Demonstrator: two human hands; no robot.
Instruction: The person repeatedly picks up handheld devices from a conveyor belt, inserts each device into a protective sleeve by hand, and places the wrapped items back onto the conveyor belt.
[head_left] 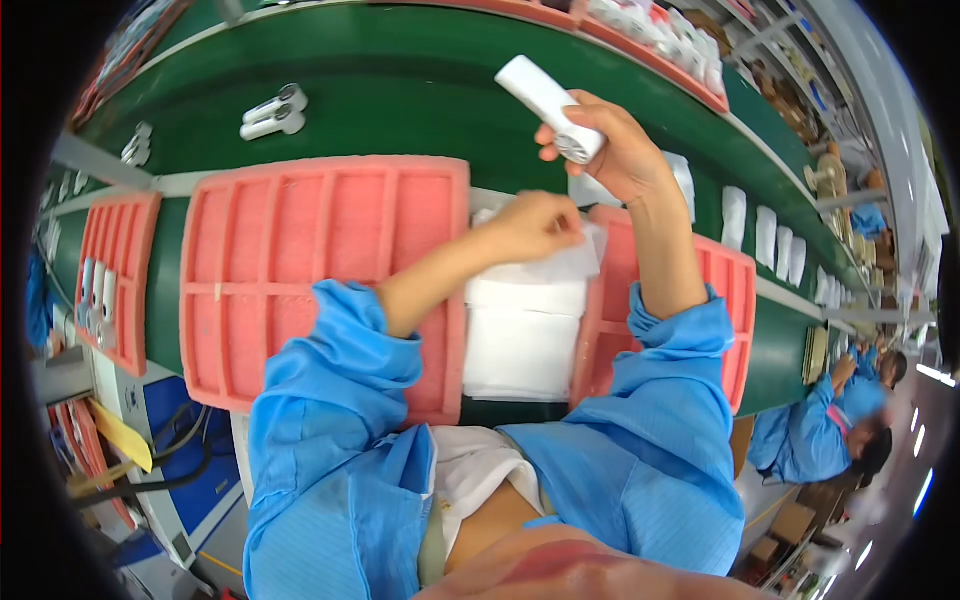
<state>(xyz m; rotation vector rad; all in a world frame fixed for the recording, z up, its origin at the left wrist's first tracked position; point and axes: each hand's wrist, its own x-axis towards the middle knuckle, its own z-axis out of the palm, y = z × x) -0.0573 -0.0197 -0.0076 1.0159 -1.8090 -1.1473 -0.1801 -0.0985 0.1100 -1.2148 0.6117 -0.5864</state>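
Note:
My right hand (622, 150) is raised over the green surface and grips a white handheld device (545, 98) with a round vented end near my palm. My left hand (535, 226) pinches the edge of a thin translucent white bag (575, 258). Beneath it lies a stack of white bags (522, 350), between a large pink foam tray (330, 220) on the left and another pink tray (738, 300) on the right. Part of a white sheet or bag (680, 180) shows behind my right wrist.
Two white devices (275, 115) lie on the green belt (400, 110) at the upper left. Wrapped white items (734, 218) are lined up at the right. A smaller pink tray (125, 220) stands far left. A co-worker in blue (805, 440) is at the far right.

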